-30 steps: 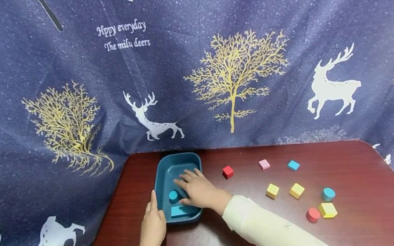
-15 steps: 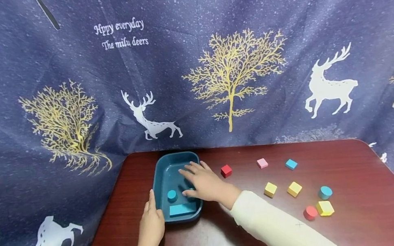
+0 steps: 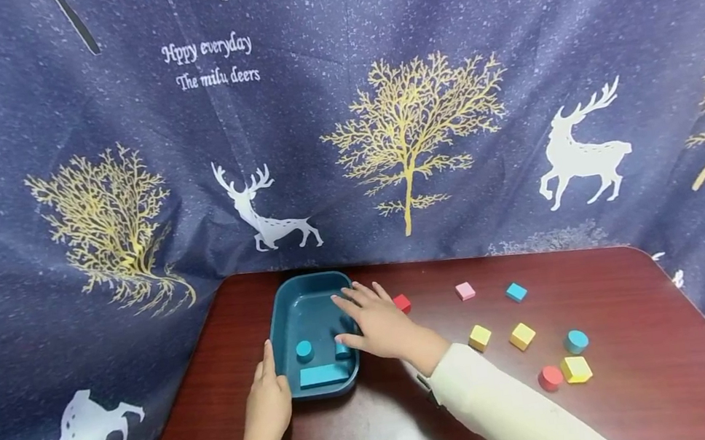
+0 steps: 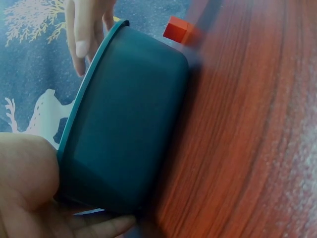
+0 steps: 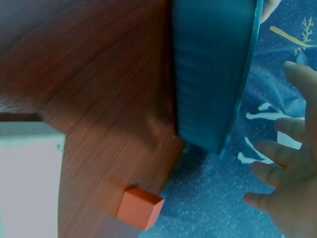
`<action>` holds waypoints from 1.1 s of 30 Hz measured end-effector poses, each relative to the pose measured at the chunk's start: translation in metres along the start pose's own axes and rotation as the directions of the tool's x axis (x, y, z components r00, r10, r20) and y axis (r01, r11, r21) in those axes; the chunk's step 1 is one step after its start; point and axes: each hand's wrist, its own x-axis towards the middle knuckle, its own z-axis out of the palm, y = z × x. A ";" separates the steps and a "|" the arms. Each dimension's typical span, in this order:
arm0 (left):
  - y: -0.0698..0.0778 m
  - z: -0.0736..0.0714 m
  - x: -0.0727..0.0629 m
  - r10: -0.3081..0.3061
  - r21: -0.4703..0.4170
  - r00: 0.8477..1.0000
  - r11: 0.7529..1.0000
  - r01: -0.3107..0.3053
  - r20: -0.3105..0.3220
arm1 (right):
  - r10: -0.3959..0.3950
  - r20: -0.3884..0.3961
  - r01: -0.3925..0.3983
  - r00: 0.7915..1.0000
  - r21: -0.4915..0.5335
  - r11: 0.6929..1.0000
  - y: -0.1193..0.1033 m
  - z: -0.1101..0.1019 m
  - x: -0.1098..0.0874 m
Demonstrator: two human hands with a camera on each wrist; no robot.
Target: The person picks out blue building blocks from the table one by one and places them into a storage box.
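Teal tray [image 3: 314, 316]: standing on the table's far left part, opening facing upward, long axis running away from the person, one short end facing the body
Blue rectangular block [image 3: 323, 375]: lying inside the tray's near end, its long axis running left to right, crossing the tray's length
Short blue cylinder [image 3: 305, 351]: sitting beyond that block in the tray's left half, a round face turning upward
Second blue cylinder [image 3: 342, 351]: resting at the tray's right side, the right thumb partly hiding it and leaving its axis unclear
Table [image 3: 390, 421]: showing red-brown wood grain, reflecting a pale glare near the person
Loose pieces: red cube [image 3: 402, 304] sitting right of the tray; pink block [image 3: 465, 291] and flat blue block [image 3: 516, 293] lying toward the far edge; two yellow cubes [image 3: 480, 337] standing nearer; third yellow cube [image 3: 576, 369] sitting between teal cylinder [image 3: 576, 341] and red cylinder [image 3: 550, 378]
Cloth backdrop [image 3: 301, 123]: hanging behind, showing white deer and golden trees on dark blue
Left hand [image 3: 268, 403]: resting against the tray's left wall, fingers stretching straight along it
Right hand [image 3: 381, 323]: hovering over the right rim, fingers spreading apart, holding nothing, pale sleeve [image 3: 501, 407] covering the forearm
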 end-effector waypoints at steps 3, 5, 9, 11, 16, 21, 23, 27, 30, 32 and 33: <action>0.000 -0.001 0.000 0.001 0.000 1.000 1.000 -0.001 0.001 | 0.017 -0.020 -0.017 1.000 0.012 1.000 0.006 -0.002 -0.006; 0.000 -0.001 0.000 -0.001 -0.003 1.000 1.000 0.001 0.003 | 0.026 -0.048 -0.025 0.999 0.021 0.999 0.010 -0.004 -0.010; 0.000 0.000 0.001 -0.018 -0.006 1.000 1.000 0.018 0.023 | 0.050 -0.099 -0.047 0.994 0.035 0.998 0.020 -0.007 -0.017; -0.001 0.000 0.001 -0.023 -0.006 0.999 1.000 0.023 0.030 | 0.067 -0.106 -0.063 0.992 0.042 0.997 0.026 -0.009 -0.021; -0.003 0.000 0.002 -0.019 0.002 0.999 1.000 0.019 0.031 | 0.106 -0.097 -0.100 0.990 0.061 0.993 0.039 -0.009 -0.030; -0.002 0.001 0.001 -0.014 0.000 0.999 1.000 0.014 0.029 | 0.117 -0.112 -0.109 0.987 0.075 0.991 0.051 -0.014 -0.043; -0.001 0.001 0.001 -0.014 -0.004 0.999 1.000 0.014 0.029 | 0.125 -0.125 -0.116 0.984 0.077 0.990 0.055 -0.017 -0.050; 0.000 0.000 0.001 -0.014 -0.012 0.999 1.000 0.014 0.035 | 0.142 -0.160 -0.134 0.977 0.059 0.989 0.066 -0.021 -0.060; -0.001 0.000 0.001 -0.021 -0.014 0.999 1.000 0.021 0.038 | 0.156 -0.168 -0.149 0.973 0.054 0.987 0.072 -0.022 -0.067; -0.001 -0.001 0.001 -0.025 -0.010 0.999 1.000 0.025 0.037 | 0.162 -0.167 -0.155 0.972 0.058 0.986 0.075 -0.023 -0.072; -0.001 -0.001 0.001 -0.025 -0.008 0.999 1.000 0.025 0.036 | 0.168 -0.167 -0.160 0.972 0.057 0.985 0.077 -0.023 -0.074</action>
